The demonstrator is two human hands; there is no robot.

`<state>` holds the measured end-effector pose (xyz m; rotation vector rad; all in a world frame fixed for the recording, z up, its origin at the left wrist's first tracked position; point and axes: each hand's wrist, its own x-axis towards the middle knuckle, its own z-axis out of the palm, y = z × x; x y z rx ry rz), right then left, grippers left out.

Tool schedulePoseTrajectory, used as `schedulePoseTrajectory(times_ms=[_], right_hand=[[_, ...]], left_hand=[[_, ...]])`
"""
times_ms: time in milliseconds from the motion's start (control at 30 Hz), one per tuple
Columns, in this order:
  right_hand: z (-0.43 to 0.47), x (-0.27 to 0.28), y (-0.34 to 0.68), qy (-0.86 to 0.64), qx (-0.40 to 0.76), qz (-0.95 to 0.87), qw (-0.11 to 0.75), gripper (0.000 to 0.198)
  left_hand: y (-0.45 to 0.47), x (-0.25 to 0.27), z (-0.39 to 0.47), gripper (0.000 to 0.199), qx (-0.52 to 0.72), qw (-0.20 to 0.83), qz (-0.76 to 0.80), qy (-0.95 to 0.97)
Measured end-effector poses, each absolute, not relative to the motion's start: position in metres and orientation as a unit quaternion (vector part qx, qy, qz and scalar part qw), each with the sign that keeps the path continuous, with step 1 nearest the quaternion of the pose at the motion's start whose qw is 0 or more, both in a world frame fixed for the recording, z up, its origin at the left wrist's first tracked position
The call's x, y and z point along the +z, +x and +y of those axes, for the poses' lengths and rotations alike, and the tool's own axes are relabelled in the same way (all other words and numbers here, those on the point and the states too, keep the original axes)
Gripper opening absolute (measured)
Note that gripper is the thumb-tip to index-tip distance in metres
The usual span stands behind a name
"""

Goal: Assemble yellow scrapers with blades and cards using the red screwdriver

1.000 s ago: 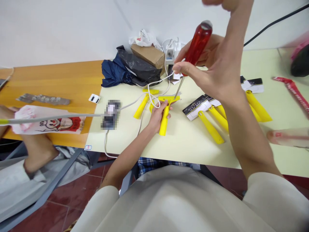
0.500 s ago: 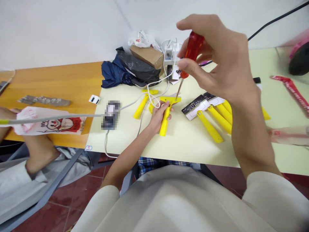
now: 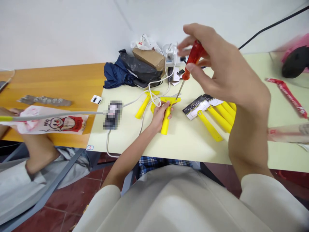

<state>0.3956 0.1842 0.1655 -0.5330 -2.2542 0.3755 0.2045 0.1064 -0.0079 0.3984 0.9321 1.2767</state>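
Presently we observe the yellow scraper (image 3: 165, 124), hard smooth plastic, T-shaped, with a tapering handle. It lies in from the front edge of the pale, smooth surface (image 3: 183, 143), nearer the left edge than the right; its handle points at the front edge. Our left hand (image 3: 158, 117) is closed around the neck of the handle, thumb on top. Our right hand (image 3: 219, 66) grips the translucent red handle of the screwdriver (image 3: 193, 58) between thumb and curled fingers, some of them blurred; the slim metal shaft slants down to the scraper's crosspiece, near its right end.

Left of it, a second yellow scraper (image 3: 142, 109) lies flat; to the right, long yellow handles (image 3: 209, 126) fan out from glossy black-and-white cards (image 3: 197, 108). Toward the back edge: a brown cardboard box (image 3: 151, 59) and crinkled dark-blue fabric (image 3: 115, 75).

Compared with one second ago, our right fingers, then spread off the handle, are wrapped about it, and our forearm hides the farther carded handles. The left grip is unchanged.
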Motion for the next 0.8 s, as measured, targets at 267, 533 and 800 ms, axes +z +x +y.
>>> schedulePoseTrajectory(times_ms=[267,533,800], right_hand=[[0.175,0.177,0.388,-0.316,0.055,-0.883,0.342,0.051],[0.171,0.176,0.393,-0.261,0.069,-0.887,0.375,0.038],[0.179,0.174,0.398,-0.217,0.145,-0.893,0.368,0.05]], left_hand=[[0.203,-0.013,0.107,0.029,0.58,0.689,0.392,0.186],[0.202,-0.012,0.108,0.035,0.576,0.691,0.396,0.183],[0.2,-0.018,0.109,0.037,0.587,0.684,0.384,0.202]])
